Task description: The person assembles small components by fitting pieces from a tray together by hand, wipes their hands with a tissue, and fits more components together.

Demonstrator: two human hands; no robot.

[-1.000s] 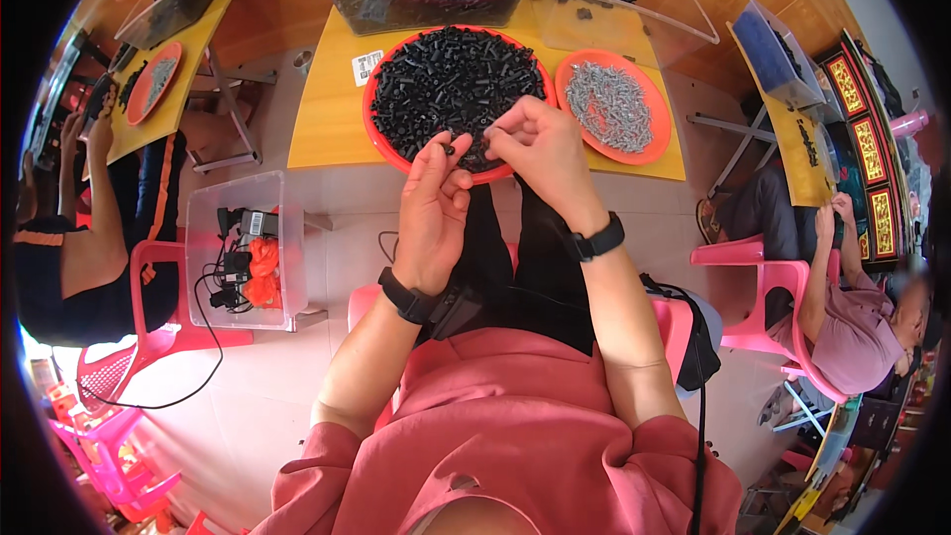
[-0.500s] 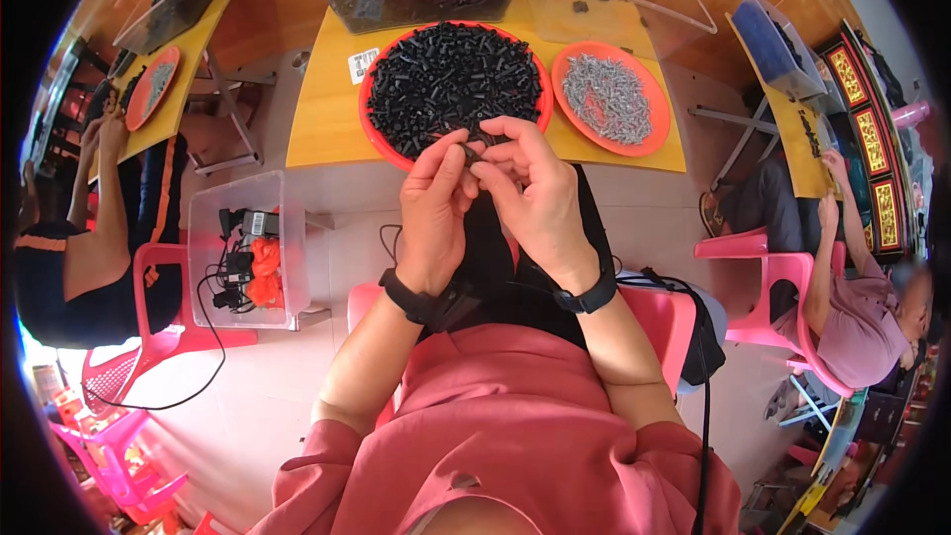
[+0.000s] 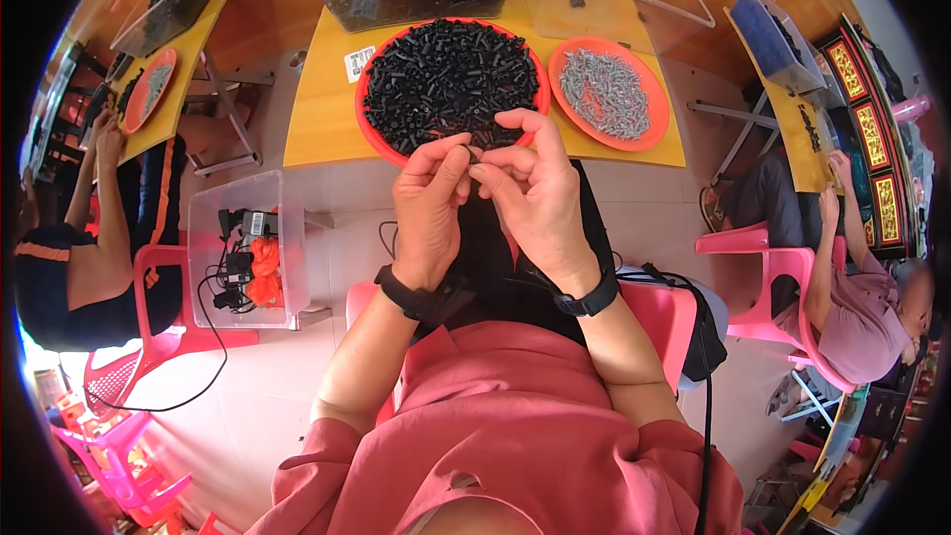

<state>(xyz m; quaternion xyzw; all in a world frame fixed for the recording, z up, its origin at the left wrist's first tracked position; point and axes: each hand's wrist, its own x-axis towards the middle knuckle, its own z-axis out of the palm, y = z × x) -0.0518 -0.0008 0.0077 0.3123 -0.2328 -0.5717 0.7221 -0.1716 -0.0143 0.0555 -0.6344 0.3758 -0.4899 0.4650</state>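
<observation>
My left hand (image 3: 428,223) and my right hand (image 3: 538,206) meet fingertip to fingertip just in front of the table's near edge. Both are closed in a pinch on a small dark piece (image 3: 471,151), mostly covered by the fingers. The index finger of my right hand is raised away from the pinch. Beyond them stands a round red basin (image 3: 544,99), heaped with small black tubular plastic pieces (image 3: 451,79). To its right lies an orange plate (image 3: 655,129) of small silver screws (image 3: 604,94).
The yellow table (image 3: 317,124) carries clear bins (image 3: 416,0) of black pieces at the back. Left of me, a clear box (image 3: 287,282) holds cables and adapters. Co-workers sit at both sides on pink chairs (image 3: 758,248). A black cable (image 3: 706,436) hangs at my right.
My right index finger has lifted and straightened away from the pinch. Both hands stay together in nearly the same place, and less of the dark piece shows.
</observation>
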